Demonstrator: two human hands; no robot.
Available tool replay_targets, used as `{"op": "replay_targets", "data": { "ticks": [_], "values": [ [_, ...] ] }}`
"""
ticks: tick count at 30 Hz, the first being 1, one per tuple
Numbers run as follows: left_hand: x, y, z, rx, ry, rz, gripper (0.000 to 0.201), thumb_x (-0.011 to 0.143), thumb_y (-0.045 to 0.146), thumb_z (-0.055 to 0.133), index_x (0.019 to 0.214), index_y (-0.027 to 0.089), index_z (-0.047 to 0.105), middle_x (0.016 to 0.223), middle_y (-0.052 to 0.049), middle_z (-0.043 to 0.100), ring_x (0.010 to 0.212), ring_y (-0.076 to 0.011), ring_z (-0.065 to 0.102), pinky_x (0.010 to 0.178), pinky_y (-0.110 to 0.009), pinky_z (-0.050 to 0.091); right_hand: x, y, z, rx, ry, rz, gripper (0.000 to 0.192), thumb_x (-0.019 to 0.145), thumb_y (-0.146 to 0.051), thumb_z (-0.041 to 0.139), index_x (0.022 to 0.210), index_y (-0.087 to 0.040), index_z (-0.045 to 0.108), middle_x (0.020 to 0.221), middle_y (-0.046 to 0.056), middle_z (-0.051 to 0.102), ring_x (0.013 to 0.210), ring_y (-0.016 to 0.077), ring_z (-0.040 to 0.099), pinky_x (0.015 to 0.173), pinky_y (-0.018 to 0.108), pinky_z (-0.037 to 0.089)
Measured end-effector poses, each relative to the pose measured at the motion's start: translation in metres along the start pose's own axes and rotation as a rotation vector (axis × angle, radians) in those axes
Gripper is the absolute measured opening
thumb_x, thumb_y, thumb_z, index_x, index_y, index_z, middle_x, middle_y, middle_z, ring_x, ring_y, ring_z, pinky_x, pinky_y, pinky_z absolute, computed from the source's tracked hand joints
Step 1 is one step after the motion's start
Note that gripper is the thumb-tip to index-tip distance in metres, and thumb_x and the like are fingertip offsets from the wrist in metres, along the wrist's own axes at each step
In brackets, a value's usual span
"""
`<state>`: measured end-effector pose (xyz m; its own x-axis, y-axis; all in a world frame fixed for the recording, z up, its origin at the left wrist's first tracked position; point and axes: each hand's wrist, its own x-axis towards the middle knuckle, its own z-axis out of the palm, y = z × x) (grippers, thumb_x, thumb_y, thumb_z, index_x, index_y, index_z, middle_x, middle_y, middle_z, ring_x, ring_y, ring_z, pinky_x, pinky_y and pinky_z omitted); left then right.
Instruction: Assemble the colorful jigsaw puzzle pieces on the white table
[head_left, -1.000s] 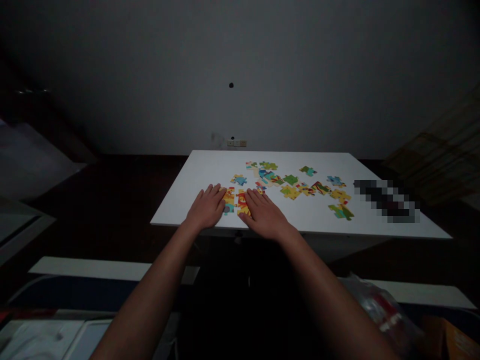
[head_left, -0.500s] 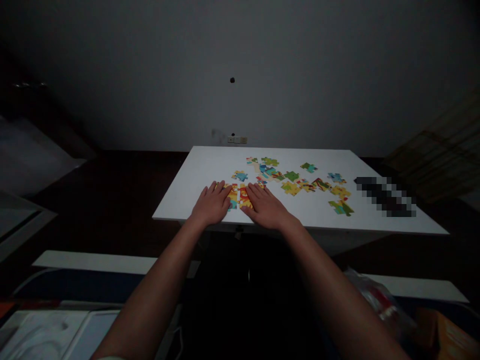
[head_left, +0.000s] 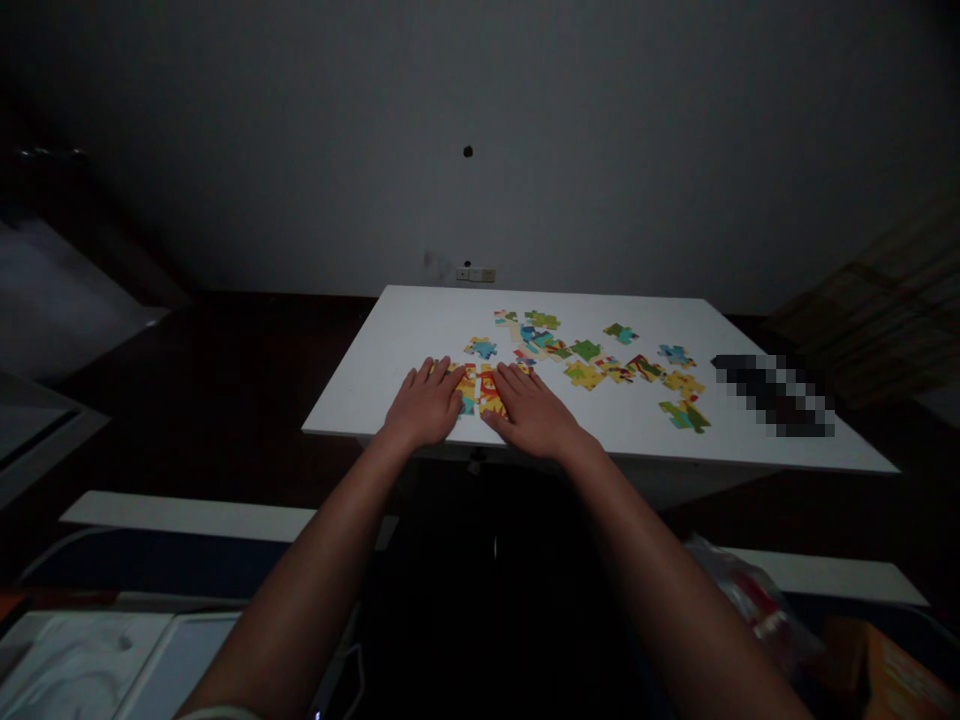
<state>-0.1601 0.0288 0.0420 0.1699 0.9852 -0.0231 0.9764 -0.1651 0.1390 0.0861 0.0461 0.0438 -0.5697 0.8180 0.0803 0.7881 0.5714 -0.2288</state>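
Near the front edge of the white table point(head_left: 367, 385), my left hand point(head_left: 426, 403) lies flat on a yellow, red and teal puzzle piece point(head_left: 468, 390), covering most of it. My right hand point(head_left: 531, 408) rests flat, fingers extended, on a yellow and orange puzzle piece point(head_left: 491, 398). A narrow gap separates the two pieces, which lie side by side between my thumbs. Just beyond my hands is a blue and yellow puzzle piece point(head_left: 481, 348). How far the covered pieces reach under my palms is hidden.
Several loose puzzle pieces spread to the right, among them a green one point(head_left: 586, 350), a yellow one point(head_left: 583, 375) and a green-teal one point(head_left: 684, 416). A dark pixelated object point(head_left: 776, 397) lies at the table's right. An orange box point(head_left: 900, 670) stands low on the right.
The camera view has shifted slightly. Both hands stay flat on their puzzle pieces, and the gap between the pieces looks about the same or slightly narrower.
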Motion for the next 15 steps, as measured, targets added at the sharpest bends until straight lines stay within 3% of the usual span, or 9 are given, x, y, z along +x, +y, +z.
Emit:
{"op": "replay_targets", "data": {
  "ticks": [2, 10, 15],
  "values": [
    [0.001, -0.001, 0.002, 0.009, -0.005, -0.008, 0.069, 0.131, 0.039, 0.037, 0.197, 0.025, 0.047, 0.208, -0.014, 0.035, 0.195, -0.0423, 0.031, 0.156, -0.068, 0.031, 0.000, -0.001, -0.002, -0.005, -0.023, 0.005, 0.085, 0.128, -0.060, 0.049, 0.196, -0.011, 0.048, 0.203, 0.019, 0.041, 0.192, 0.0402, 0.037, 0.160, 0.059, 0.029],
    [0.001, -0.005, 0.004, 0.007, 0.014, -0.001, 0.068, 0.130, 0.042, 0.039, 0.197, 0.032, 0.048, 0.208, -0.008, 0.039, 0.194, -0.0395, 0.032, 0.156, -0.064, 0.033, -0.025, -0.008, -0.004, 0.022, -0.024, -0.018, 0.090, 0.124, -0.069, 0.055, 0.200, -0.022, 0.045, 0.202, 0.012, 0.044, 0.193, 0.0427, 0.035, 0.161, 0.065, 0.030],
    [-0.003, -0.002, 0.000, -0.005, -0.003, -0.004, 0.069, 0.130, 0.040, 0.038, 0.198, 0.028, 0.047, 0.208, -0.010, 0.037, 0.194, -0.0407, 0.032, 0.157, -0.066, 0.032, -0.040, -0.011, -0.002, 0.018, -0.025, -0.015, 0.088, 0.126, -0.068, 0.050, 0.200, -0.020, 0.045, 0.203, 0.013, 0.042, 0.192, 0.0424, 0.037, 0.162, 0.064, 0.029]
  ]
}}
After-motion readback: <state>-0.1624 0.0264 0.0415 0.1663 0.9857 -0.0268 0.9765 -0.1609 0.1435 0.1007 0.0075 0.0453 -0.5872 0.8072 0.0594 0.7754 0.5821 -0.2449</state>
